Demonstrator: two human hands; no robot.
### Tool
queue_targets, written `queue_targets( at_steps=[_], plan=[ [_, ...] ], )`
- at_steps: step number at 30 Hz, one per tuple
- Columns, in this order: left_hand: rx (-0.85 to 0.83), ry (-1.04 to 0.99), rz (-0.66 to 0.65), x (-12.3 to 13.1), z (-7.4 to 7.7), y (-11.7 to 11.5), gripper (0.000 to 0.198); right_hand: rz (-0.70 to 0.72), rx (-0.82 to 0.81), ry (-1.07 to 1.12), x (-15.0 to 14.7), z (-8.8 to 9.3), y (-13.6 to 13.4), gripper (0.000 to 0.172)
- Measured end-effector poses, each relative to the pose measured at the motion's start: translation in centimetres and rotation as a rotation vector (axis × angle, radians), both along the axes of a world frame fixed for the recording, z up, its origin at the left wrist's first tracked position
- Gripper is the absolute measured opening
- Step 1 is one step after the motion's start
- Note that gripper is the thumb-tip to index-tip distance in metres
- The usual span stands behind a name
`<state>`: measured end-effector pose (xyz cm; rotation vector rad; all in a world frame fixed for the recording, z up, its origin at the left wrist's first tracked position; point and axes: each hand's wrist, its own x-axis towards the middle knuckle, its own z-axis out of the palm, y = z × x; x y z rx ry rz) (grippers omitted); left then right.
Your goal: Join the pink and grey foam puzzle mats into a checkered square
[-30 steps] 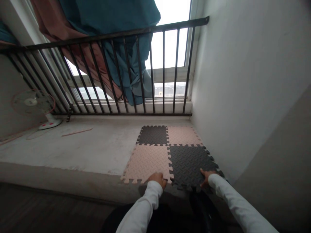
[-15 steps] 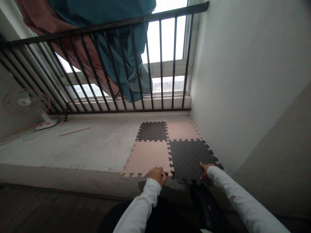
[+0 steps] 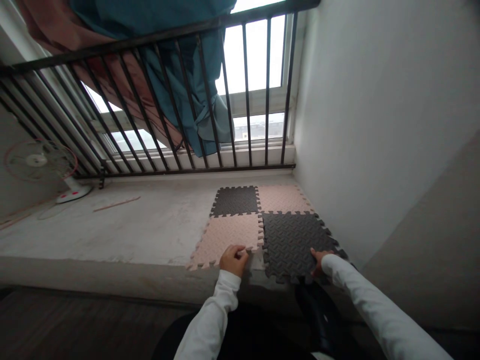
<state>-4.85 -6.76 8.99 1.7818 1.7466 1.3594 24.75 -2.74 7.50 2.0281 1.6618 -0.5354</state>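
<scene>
left grip (image 3: 233,261) clutching pink foam tile (image 3: 223,237), right grip (image 3: 318,262) splayed open on black tile (image 3: 292,240)

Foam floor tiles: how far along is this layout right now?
Done: four interlocking foam tiles sit in a two-by-two square on the concrete slab, with the far dark tile and far pink tile side by side. In hand: the left hand rests on the near pink tile, the right hand on the near dark tile. Left: the seam between those near tiles looks open at the front, showing bare concrete.

Concrete ledge (image 3: 112,235) passable left of foam mat (image 3: 290,245); wall (image 3: 367,150) hems right hand (image 3: 318,262); iron railing (image 3: 187,171) beyond.
</scene>
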Motion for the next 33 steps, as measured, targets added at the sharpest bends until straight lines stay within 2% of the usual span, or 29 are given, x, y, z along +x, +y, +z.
queue_targets(
  at_steps=[4,7,11,17,22,26,30,33],
  plan=[
    [0.096,-0.196,0.131,-1.2,1.4,0.4,0.018,0.006,-0.067,-0.058,-0.5,0.7,-0.3,0.103],
    [0.082,-0.331,0.247,-2.4,2.5,0.6,0.021,0.013,-0.055,-0.059,-0.6,0.9,-0.3,0.103],
    [0.082,-0.459,0.333,-3.8,3.1,0.9,0.024,0.014,-0.041,-0.059,-0.6,1.0,-0.3,0.102],
    [0.121,-0.591,0.445,-6.0,4.5,1.8,0.024,-0.011,0.006,-0.033,-0.3,0.2,-0.3,0.105],
    [0.051,-0.801,0.525,-7.6,6.1,2.4,0.027,-0.025,0.046,-0.036,-0.2,-0.4,-0.3,0.103],
    [0.072,-0.944,0.582,-9.1,6.9,2.1,0.029,-0.009,0.010,-0.042,-0.6,0.5,-0.6,0.101],
    [0.161,-1.093,0.629,-11.8,7.7,1.4,0.025,-0.016,-0.038,-0.039,-1.1,1.7,-0.9,0.102],
    [0.253,-1.007,0.656,-14.3,8.1,1.0,0.021,-0.018,-0.031,-0.038,-1.2,1.9,-0.9,0.104]
  ],
)
